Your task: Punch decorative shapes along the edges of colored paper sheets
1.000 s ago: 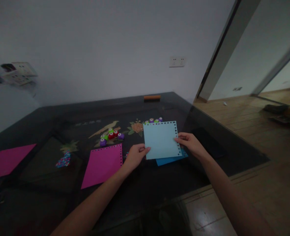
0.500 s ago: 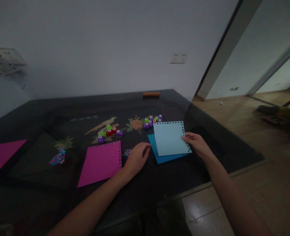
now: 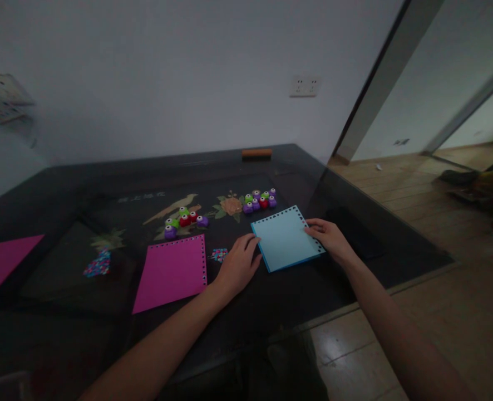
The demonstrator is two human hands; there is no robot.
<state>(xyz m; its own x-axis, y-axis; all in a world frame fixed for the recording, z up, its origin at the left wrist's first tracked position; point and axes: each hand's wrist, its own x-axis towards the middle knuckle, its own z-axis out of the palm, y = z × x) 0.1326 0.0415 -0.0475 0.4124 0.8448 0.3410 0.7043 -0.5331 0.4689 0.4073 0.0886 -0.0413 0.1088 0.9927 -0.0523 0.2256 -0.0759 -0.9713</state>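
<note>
A light blue sheet [image 3: 287, 240] with punched holes on two edges lies over a darker blue sheet [image 3: 296, 263], which shows as a thin rim below it. My right hand [image 3: 326, 238] has its fingers closed on the light sheet's right edge. At the left edge of the sheets, my left hand [image 3: 241, 260] touches with its fingertips, fingers and thumb apart. A magenta sheet [image 3: 172, 272] with holes lies left of my left hand. Between them sits a small cluster of pink and blue beads [image 3: 219, 255].
Purple, green and red eye-like pieces form a left group [image 3: 185, 220] and a right group [image 3: 260, 201]. Another magenta sheet [image 3: 6, 259] and more beads [image 3: 99, 264] lie left. A brown bar [image 3: 257, 153] rests at the back of the dark table [image 3: 213, 172].
The light blue sheet has turned and come down to line up with the darker one. My left hand has moved onto the sheets' left edge, and my right hand has shifted slightly left.
</note>
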